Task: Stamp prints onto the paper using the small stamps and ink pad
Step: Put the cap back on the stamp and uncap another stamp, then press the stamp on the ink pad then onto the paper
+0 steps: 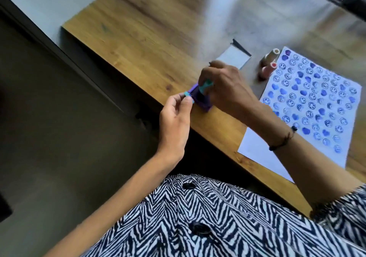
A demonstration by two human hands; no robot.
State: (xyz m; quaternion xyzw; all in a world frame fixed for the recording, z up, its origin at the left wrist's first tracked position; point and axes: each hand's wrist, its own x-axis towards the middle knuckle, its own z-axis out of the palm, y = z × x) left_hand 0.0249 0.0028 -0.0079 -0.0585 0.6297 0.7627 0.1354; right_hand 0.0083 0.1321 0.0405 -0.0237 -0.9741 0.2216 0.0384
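A purple ink pad (200, 100) lies at the near edge of the wooden table (150, 44). My right hand (225, 86) grips a teal stamp (206, 85) and holds it down on the pad. My left hand (176, 118) pinches a small teal piece (187, 95), perhaps a cap, at the pad's left corner. To the right lies the white paper (255, 147), covered with several blue smiley and heart prints. Two more stamps stand by the paper's top left corner: a beige one (272, 55) and a pink one (267, 70).
A small white card or box (233, 58) lies behind my right hand, a dark strip at its far end. The table edge runs diagonally, with dark floor to the left. A dark object shows at the top right corner. My right wrist wears a dark cord bracelet (283, 139).
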